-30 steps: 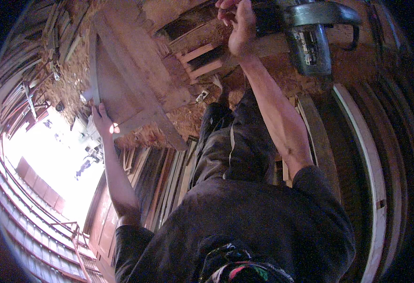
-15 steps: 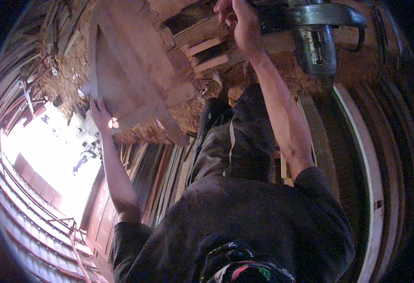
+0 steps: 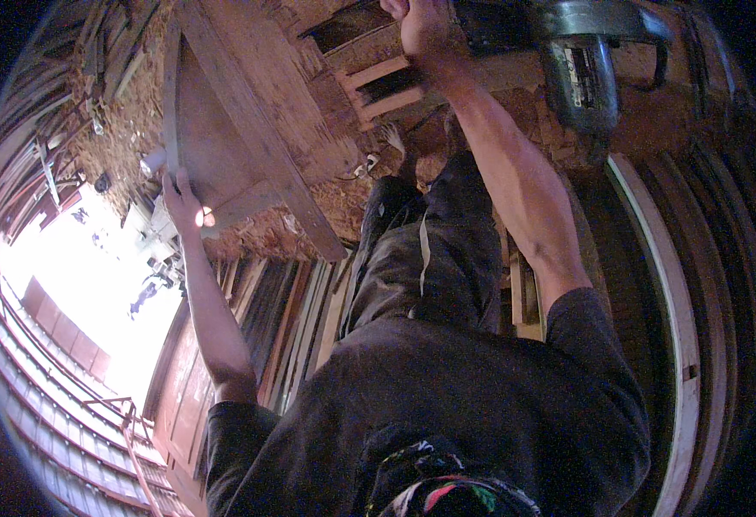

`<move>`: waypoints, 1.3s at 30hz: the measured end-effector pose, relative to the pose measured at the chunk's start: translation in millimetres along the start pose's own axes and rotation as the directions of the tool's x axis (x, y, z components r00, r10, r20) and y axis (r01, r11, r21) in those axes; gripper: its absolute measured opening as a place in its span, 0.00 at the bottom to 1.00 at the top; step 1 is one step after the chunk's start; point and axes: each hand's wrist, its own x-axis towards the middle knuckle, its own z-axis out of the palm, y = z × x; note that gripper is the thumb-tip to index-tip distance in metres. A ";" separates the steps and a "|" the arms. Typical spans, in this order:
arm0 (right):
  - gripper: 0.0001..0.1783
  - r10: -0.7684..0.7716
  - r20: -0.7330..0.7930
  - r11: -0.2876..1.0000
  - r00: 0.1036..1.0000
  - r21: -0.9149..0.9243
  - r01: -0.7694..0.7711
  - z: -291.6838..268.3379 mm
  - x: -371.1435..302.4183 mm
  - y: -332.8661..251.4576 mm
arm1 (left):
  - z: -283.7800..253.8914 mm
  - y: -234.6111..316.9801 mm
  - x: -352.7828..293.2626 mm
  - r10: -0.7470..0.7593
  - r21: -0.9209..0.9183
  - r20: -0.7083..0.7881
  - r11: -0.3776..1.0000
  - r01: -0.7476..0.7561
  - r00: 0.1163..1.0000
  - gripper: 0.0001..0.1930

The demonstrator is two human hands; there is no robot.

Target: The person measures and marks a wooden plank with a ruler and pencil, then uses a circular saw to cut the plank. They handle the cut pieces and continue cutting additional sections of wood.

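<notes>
At the left, my left hand [image 3: 183, 203] grips the near corner of a wooden frame [image 3: 261, 142], its fingers along the outer edge and its thumb in a patch of bright light. The frame has long side pieces, a short crosspiece [image 3: 240, 203] and a gap between them. My right hand [image 3: 426, 30] is raised at the top edge of the view with its fingers curled in. Its fingertips are partly cut off, so whatever they hold is hidden. A wide worn board [image 3: 313, 108] lies just right of the frame.
A green-grey motor housing [image 3: 586, 82] hangs at the upper right. Long timbers [image 3: 679, 345] stand along the right, and more boards [image 3: 287, 319] lean behind my left arm. Wood shavings [image 3: 102, 142] cover the ground by my bare foot [image 3: 392, 138]. Daylight enters through an opening [image 3: 93, 267].
The wooden frame was smeared by motion and now appears sharp. My right hand has shifted left and slightly up, its fingers more tightly curled. My left hand stays at the frame's corner.
</notes>
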 end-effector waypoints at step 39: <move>0.33 0.305 0.189 -0.102 0.933 -0.968 0.230 -132.9 5.3 -263.1 | -2.8 48.9 -13.4 0.134 0.046 -0.091 0.990 -0.131 0.987 0.30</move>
